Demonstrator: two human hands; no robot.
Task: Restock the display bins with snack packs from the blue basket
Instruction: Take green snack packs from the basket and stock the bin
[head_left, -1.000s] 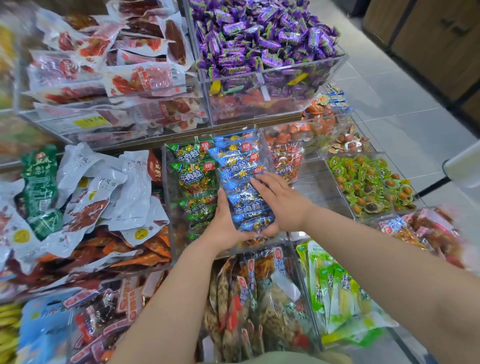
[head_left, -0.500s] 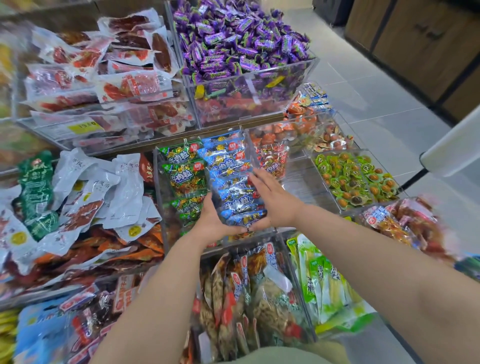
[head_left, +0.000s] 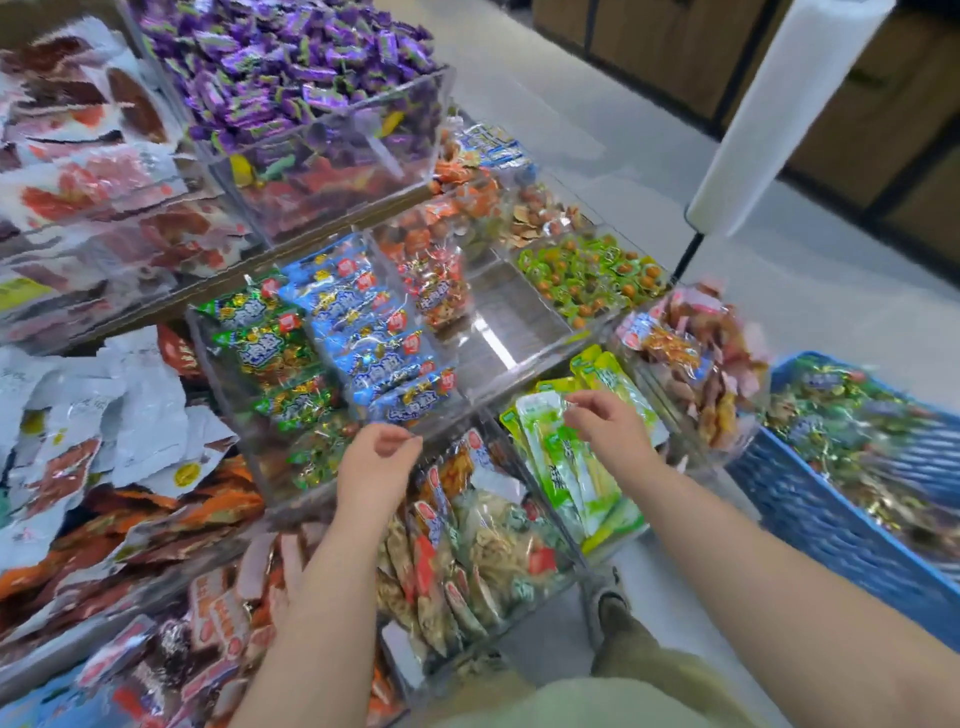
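A row of blue snack packs (head_left: 371, 332) lies in a clear display bin (head_left: 228, 410), beside green packs (head_left: 265, 348). My left hand (head_left: 374, 467) hovers just in front of that bin, fingers loosely curled, holding nothing. My right hand (head_left: 608, 423) hangs over the light green packs (head_left: 566, 462), also loosely curled and empty. The blue basket (head_left: 841, 525) stands at the right on the floor side, filled with mixed snack packs.
An empty clear compartment (head_left: 511, 322) sits right of the blue packs. Purple candies (head_left: 291, 67) fill the upper bin. White and red pouches (head_left: 104, 415) lie at left. A white roll on a stand (head_left: 769, 114) rises at right over the tiled floor.
Both hands have let go of the blue packs and pulled back toward me. The view has swung right, bringing the blue basket into sight.
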